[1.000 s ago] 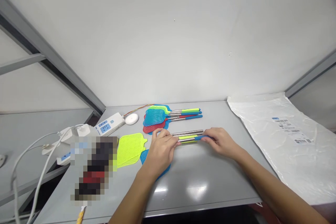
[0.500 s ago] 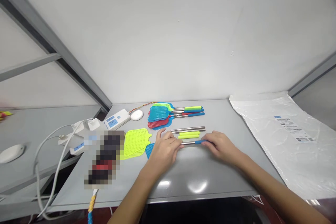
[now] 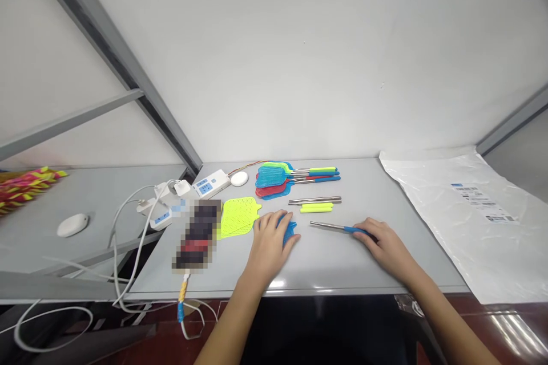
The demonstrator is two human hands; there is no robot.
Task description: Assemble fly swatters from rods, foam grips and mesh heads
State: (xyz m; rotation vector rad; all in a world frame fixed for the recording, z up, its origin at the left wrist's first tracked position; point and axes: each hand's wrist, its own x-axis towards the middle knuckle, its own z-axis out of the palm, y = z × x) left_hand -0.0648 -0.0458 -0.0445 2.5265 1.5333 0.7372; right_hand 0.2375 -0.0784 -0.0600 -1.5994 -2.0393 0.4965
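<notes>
My left hand (image 3: 271, 239) lies on a blue fly-swatter head (image 3: 290, 230) on the grey table (image 3: 325, 262), gripping it; most of the head is hidden under the palm. My right hand (image 3: 384, 243) holds the blue grip end of a metal rod (image 3: 331, 227), whose bare tip points left and stands apart from the blue head. A yellow-green swatter head (image 3: 238, 218) lies just left of my left hand. Behind the rod lie a bare metal rod (image 3: 314, 200) and a yellow-green handle sleeve (image 3: 315, 207).
A stack of assembled swatters (image 3: 280, 178) lies at the back of the table. Power strips (image 3: 208, 185), a white puck (image 3: 238, 178) and cables are at the left, next to a blurred object. A clear plastic bag (image 3: 475, 211) covers the right side.
The rod with the blue grip came away from my left hand and moved right and nearer with my right hand. My left hand dropped onto the blue swatter head. The camera view shifted left.
</notes>
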